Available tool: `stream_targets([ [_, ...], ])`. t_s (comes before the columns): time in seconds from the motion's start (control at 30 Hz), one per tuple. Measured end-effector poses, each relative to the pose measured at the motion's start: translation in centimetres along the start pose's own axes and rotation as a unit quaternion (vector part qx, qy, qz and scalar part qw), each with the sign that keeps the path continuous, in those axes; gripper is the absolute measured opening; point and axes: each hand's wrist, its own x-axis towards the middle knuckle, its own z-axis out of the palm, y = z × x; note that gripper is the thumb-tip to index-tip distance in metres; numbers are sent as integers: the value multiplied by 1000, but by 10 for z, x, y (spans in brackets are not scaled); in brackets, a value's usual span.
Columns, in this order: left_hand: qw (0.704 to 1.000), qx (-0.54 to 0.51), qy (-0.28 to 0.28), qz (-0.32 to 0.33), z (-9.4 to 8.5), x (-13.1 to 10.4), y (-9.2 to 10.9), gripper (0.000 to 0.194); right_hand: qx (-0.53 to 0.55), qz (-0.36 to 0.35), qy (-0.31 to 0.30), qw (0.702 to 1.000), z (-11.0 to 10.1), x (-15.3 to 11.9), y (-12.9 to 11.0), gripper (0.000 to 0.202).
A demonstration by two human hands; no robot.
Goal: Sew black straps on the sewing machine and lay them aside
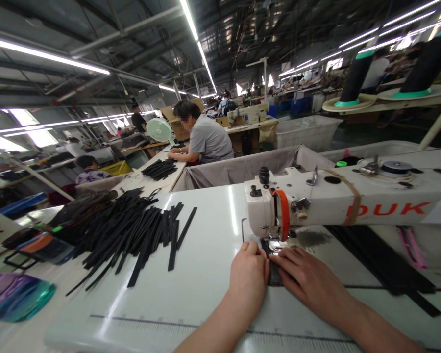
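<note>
A white sewing machine (323,196) with an orange guard reaches in from the right. Beside its needle area, my left hand (249,269) is closed, its fingers curled at a dark strip (275,275) on the machine bed. My right hand (303,274) lies just right of the strip, with its fingertips close together at the presser foot (278,246). The strip runs between both hands and under the foot; its far end is hidden. What the left fingers pinch is mostly covered by the hand.
Black strips (143,230) are heaped on the table's left side. Longer black pieces (382,260) lie under the machine arm, near pink scissors (411,247). A purple and teal object (16,296) is at the lower left. A person (209,137) sits working beyond the table.
</note>
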Motion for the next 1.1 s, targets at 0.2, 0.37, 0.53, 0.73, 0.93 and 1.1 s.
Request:
stream_targets([
  [0.2, 1000, 12, 11, 8, 3, 2, -1, 21, -3, 7, -6, 1000, 1, 0, -1, 25],
  [0.37, 999, 31, 22, 21, 3, 2, 0, 24, -2, 4, -1, 1000, 1, 0, -1, 26],
  [0.53, 998, 40, 25, 48, 6, 0, 0, 25, 10, 24, -16, 1000, -4, 3, -5, 19],
  [0.73, 989, -113, 94, 2, 10, 10, -21, 11, -18, 48, 19, 998, -12, 3, -2, 21],
  [0.93, 991, -119, 46, 29, 7, 27, -35, 48, -181, 193, 97, 960, -32, -25, 55, 27],
  [1.1, 990, -87, 77, -86, -15, 21, -71, 51, -299, 239, 30, 923, -34, -43, 82, 26],
])
